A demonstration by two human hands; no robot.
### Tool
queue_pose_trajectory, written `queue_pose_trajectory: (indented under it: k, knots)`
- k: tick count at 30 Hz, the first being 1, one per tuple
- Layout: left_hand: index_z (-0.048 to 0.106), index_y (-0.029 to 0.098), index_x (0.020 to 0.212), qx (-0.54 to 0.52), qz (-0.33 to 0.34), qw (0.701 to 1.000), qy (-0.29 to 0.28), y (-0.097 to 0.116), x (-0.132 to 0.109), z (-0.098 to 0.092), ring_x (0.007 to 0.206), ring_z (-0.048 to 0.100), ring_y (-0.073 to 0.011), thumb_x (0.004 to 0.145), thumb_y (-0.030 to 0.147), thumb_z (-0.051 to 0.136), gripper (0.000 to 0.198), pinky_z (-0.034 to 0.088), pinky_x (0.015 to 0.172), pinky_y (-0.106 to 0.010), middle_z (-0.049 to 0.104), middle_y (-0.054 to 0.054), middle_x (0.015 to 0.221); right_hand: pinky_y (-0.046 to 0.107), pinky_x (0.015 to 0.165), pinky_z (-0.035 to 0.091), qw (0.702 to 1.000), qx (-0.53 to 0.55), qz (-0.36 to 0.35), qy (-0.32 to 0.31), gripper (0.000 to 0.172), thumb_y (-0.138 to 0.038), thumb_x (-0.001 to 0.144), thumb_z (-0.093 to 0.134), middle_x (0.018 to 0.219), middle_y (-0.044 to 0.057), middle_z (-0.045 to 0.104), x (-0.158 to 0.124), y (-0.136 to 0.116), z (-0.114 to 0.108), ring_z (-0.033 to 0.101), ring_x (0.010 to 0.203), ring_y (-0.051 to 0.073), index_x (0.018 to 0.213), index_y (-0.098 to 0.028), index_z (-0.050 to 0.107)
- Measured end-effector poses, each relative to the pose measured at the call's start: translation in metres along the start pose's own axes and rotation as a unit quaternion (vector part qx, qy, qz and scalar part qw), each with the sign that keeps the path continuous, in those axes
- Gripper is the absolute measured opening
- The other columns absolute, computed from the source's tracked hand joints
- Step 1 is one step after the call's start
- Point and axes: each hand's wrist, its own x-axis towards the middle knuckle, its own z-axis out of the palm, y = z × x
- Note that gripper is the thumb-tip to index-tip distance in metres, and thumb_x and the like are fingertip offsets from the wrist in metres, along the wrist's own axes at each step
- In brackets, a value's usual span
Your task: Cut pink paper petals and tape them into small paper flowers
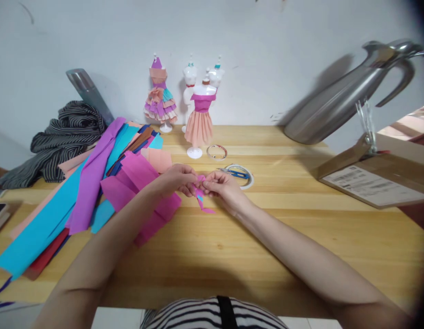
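Over the middle of the table, my left hand (pixel 183 179) and my right hand (pixel 223 188) meet at a small pink crepe paper piece (pixel 200 194). Fingers of both hands are pinched on it, and a narrow pink tail with a bit of blue hangs below. Just past my right hand, blue thread snips (pixel 238 173) lie on a roll of white tape (pixel 250 179). Under and beside my left forearm spreads a large pink crepe paper sheet (pixel 129 176). Behind my hands stands a mini mannequin (pixel 200 123) in a pink top and pleated peach skirt.
A mannequin in a ruffled paper dress (pixel 160 103) stands at the back, near bare white mannequins (pixel 190 75). Colored paper strips (pixel 57 214) and a striped cloth (pixel 67 137) fill the left. At right are a steel jug (pixel 338 100) and a cardboard box (pixel 379 178). A bead ring (pixel 217 152) lies mid-table.
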Motion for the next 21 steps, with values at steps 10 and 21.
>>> queue_pose_trajectory:
  k: [10, 21]
  knots:
    - [0.058, 0.011, 0.073, 0.011, 0.036, 0.999, 0.036, -0.006, 0.003, 0.008, 0.045, 0.061, -0.0094, 0.065, 0.029, 0.079, 0.029, 0.049, 0.045, -0.018, 0.064, -0.001, 0.051, 0.022, 0.044, 0.027, 1.0, 0.001, -0.019, 0.013, 0.029, -0.034, 0.053, 0.081, 0.051, -0.004, 0.054, 0.0, 0.002, 0.003, 0.039, 0.045, 0.006, 0.061, -0.017, 0.06]
    - [0.057, 0.011, 0.07, 0.012, 0.05, 0.999, 0.003, -0.004, 0.002, 0.001, 0.042, 0.058, -0.0089, 0.062, 0.015, 0.074, 0.019, 0.046, 0.041, -0.018, 0.066, -0.002, 0.055, 0.02, 0.041, 0.031, 0.999, -0.013, 0.004, -0.034, 0.028, -0.037, 0.057, 0.08, 0.059, 0.003, 0.065, 0.002, -0.012, -0.012, 0.048, 0.046, 0.008, 0.065, -0.015, 0.066]
